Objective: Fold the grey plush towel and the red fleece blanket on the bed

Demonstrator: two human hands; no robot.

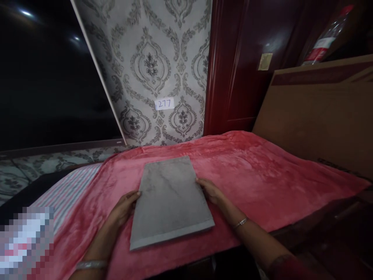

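A grey, flat rectangular board (171, 198) with darker streaks and a paler near edge lies level over the pink-red plush blanket (256, 186). I cannot make out its material. At its left edge is my left hand (126, 206), thumb near the top rim and the other fingers hidden beside or under it. Opposite, my right hand (210, 190) grips the right edge, its fingers partly out of sight. Whether the board rests on the blanket or is slightly raised is hard to tell.
A dark television screen (52, 77) stands at the left. Striped cloth (68, 190) shows beside the blanket. A large cardboard box (317, 112) at the right bears a red-capped bottle (323, 42). A paper marked 277 (164, 103) is on the patterned wall, near a dark red door (233, 70).
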